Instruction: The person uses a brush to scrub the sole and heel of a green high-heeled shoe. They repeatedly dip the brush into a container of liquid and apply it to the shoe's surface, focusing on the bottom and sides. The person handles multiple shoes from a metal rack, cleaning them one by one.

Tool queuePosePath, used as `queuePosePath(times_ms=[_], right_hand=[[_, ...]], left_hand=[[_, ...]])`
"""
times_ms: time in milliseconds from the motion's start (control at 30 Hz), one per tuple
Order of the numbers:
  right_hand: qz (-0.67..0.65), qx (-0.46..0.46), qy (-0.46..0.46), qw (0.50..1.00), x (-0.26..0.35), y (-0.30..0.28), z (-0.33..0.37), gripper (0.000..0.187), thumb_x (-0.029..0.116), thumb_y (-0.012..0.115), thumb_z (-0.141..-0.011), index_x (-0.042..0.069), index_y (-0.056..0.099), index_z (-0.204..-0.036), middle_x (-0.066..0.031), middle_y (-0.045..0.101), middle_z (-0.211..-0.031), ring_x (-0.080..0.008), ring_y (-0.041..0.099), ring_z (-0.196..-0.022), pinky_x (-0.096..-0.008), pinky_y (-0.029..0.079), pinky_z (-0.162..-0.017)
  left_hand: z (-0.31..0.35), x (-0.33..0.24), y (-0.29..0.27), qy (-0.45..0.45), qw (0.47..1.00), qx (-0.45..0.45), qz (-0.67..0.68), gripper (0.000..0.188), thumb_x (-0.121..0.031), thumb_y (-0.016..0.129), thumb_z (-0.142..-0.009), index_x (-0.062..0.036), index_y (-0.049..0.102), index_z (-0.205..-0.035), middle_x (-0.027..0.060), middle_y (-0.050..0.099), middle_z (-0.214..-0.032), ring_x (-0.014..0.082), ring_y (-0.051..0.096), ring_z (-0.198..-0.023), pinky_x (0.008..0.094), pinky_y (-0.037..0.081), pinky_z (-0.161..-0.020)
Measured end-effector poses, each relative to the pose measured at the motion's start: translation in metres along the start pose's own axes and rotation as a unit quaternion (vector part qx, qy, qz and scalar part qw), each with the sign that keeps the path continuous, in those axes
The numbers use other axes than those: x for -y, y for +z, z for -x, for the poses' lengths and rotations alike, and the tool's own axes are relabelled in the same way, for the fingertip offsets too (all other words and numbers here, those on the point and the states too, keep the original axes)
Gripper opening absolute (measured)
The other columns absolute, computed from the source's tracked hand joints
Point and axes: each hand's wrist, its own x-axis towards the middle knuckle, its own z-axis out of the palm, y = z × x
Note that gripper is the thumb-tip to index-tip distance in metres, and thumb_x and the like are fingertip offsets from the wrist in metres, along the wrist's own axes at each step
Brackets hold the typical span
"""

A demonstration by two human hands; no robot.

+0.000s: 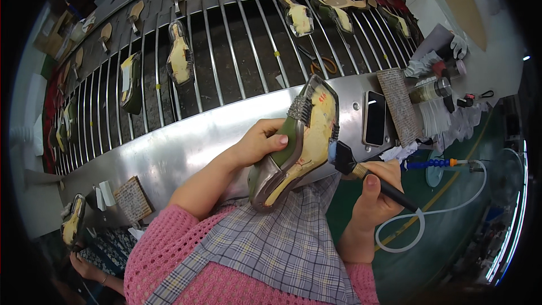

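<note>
My left hand [255, 144] grips the upturned shoe [315, 130], mid-dial, from its nine o'clock — presumably leaving the pale sole clear. My right hand [379, 195] closes round the brush [358, 170], its head at the shoe's three-o'clock edge.

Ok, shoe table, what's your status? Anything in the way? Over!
Left hand holding green shoe, bottom up. Right hand holding black-handled brush at shoe's edge. Phone nearby, seemingly not in the way.

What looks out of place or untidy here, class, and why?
The scissors lie among the metal bars, seemingly an odd spot for a loose tool. Crumpled white scraps at the right look untidy.
</note>
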Motion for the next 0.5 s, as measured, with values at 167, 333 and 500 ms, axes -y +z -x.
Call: queuePosePath(times_ms=[167,333,500], right_hand=[[0.144,0.029,-0.099,0.984,0.016,0.000,-0.011,0.024,0.024,0.072,-0.084,0.001,0.066,-0.088,-0.0078,0.067,-0.081,-0.0207,0.055,-0.067,-0.0299,0.042,-0.060],[0.219,0.120,-0.148,0.957,0.034,-0.015,-0.012,0.027,0.022,0.079,-0.078,0.003,0.064,-0.091,-0.0033,0.066,-0.086,-0.0168,0.058,-0.065,-0.0269,0.043,-0.056],[0.126,0.081,-0.060,0.987,0.024,-0.028,-0.020,0.031,0.035,0.070,-0.085,0.005,0.063,-0.089,-0.0047,0.067,-0.083,-0.0200,0.059,-0.066,-0.0311,0.043,-0.063]], left_hand=[[-0.007,-0.013,0.005,0.002,0.989,0.113,-0.098,0.046,-0.031,0.074,-0.080,0.0042,0.064,-0.109,0.0047,0.066,-0.098,0.0091,0.056,-0.092,0.0246,0.046,-0.083],[-0.010,-0.017,0.011,0.005,0.985,0.121,-0.120,0.042,-0.030,0.078,-0.076,0.0034,0.066,-0.099,0.0012,0.063,-0.088,0.0072,0.054,-0.084,0.0232,0.044,-0.075],[-0.014,-0.019,0.012,0.016,0.979,0.146,-0.142,0.039,-0.029,0.080,-0.073,0.0030,0.065,-0.091,-0.0009,0.057,-0.078,0.0061,0.051,-0.076,0.0232,0.042,-0.067]])
